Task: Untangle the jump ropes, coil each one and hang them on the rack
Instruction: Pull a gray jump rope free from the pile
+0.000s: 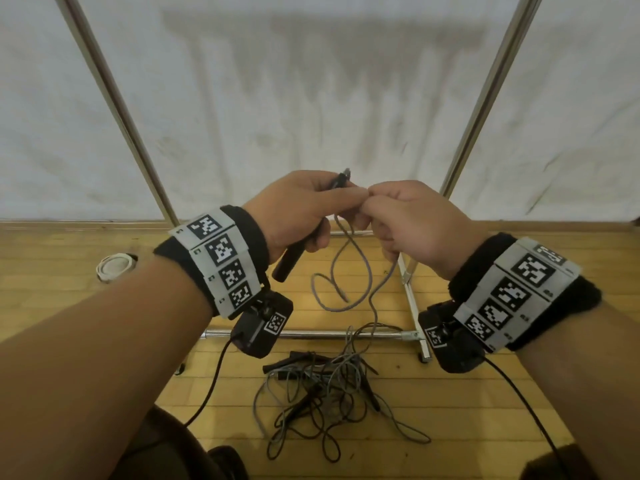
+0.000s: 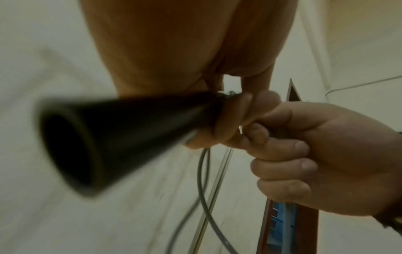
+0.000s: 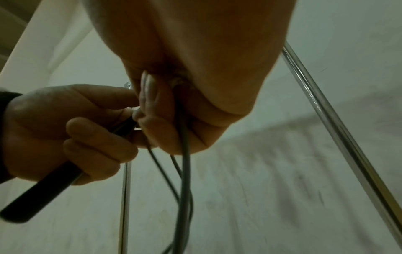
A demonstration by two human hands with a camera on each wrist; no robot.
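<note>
My left hand (image 1: 304, 206) grips a black jump-rope handle (image 1: 289, 261) that slants down and to the left; in the left wrist view the handle (image 2: 113, 139) fills the left side. My right hand (image 1: 398, 216) touches the left one and pinches the grey rope (image 1: 349, 282) where it leaves the handle. That rope (image 3: 183, 171) loops below both hands and runs down to a tangled pile of ropes and black handles (image 1: 329, 386) on the wooden floor. The rack's chrome uprights (image 1: 114, 98) rise on either side.
The rack's base bars (image 1: 311, 334) lie on the floor behind the pile, with a caster at the right corner (image 1: 425, 356). A white sheet (image 1: 311, 81) hangs behind the rack. A roll of tape (image 1: 116, 266) lies on the floor at left.
</note>
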